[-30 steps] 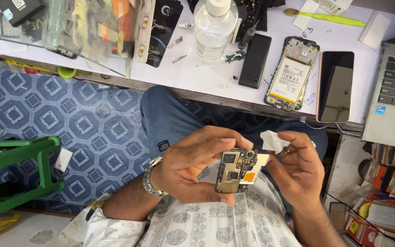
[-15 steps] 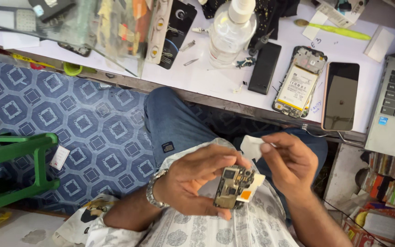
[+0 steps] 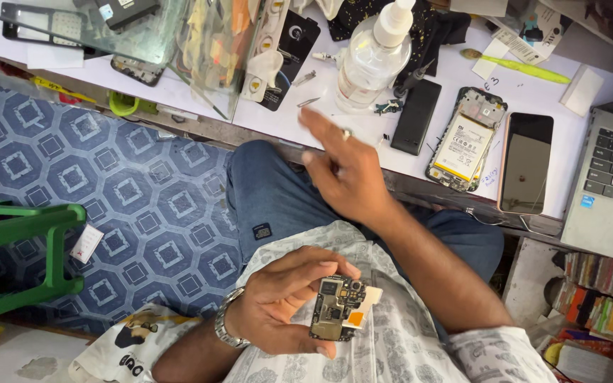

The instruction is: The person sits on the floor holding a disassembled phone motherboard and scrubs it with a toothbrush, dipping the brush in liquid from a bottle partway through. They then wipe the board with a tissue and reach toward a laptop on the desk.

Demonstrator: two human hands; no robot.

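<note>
Left hand [image 3: 285, 305] is clamped by thumb and fingertips on the edges of a bare circuit board [image 3: 336, 310], judged light, stiff and fragile, at six o'clock over the lap, while right hand [image 3: 345, 167], fingers spread and empty, hovers near the white worktop [image 3: 363, 131] at twelve o'clock.

Left hand [image 3: 285, 305] low near the lap, fingers curled in a grip, right hand [image 3: 345, 174] reaching forward, fingers spread

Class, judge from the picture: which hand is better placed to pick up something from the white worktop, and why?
Right. The right hand is empty and stretched over the worktop edge, while the left hand holds the circuit board over the lap.
</note>
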